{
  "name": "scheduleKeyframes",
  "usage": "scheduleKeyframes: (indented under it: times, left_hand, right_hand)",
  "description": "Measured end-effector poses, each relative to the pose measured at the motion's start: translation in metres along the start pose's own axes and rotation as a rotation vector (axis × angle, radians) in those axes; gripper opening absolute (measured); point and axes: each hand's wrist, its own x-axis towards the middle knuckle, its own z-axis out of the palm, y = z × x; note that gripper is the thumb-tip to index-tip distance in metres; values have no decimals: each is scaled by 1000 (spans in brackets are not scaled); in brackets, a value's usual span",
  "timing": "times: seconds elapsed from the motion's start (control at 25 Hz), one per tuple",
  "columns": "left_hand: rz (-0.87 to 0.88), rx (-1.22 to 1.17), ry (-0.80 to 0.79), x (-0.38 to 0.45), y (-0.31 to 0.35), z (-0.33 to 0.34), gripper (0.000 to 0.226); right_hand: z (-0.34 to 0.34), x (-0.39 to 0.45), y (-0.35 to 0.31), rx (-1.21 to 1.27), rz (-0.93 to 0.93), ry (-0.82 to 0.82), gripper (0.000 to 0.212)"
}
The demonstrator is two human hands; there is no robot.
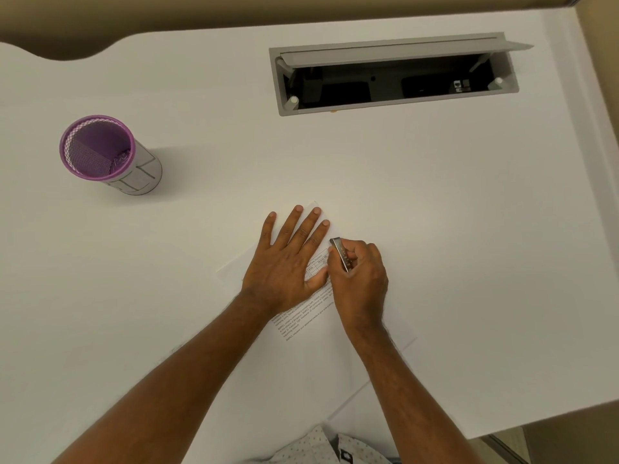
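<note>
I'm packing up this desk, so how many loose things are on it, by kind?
Purple mesh pen cup: 1
Short silver metal ruler, gripped by the right hand: 1
White printed paper sheet, pressed flat by the left hand: 1 that shows
Total: 3

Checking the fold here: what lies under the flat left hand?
The left hand presses flat on a printed paper sheet, beside the metal ruler the right hand grips. Print and any crease beneath the palm are hidden.
</note>
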Motion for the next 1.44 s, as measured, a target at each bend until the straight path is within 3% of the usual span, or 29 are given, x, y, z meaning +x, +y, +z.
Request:
scheduleKeyframes:
  times: [0.84, 1.12, 1.44]
  left_hand:
    - [3, 14, 0, 1, 0, 0, 84]
    - [3, -2, -13, -1, 0, -3, 84]
    - [-2, -20, -36, 0, 0, -4, 85]
  right_hand:
    - [-7, 7, 7, 173, 3, 17, 14]
    - [-8, -1, 8, -8, -106, -58, 37]
    - [-5, 3, 2, -42, -53, -58, 39]
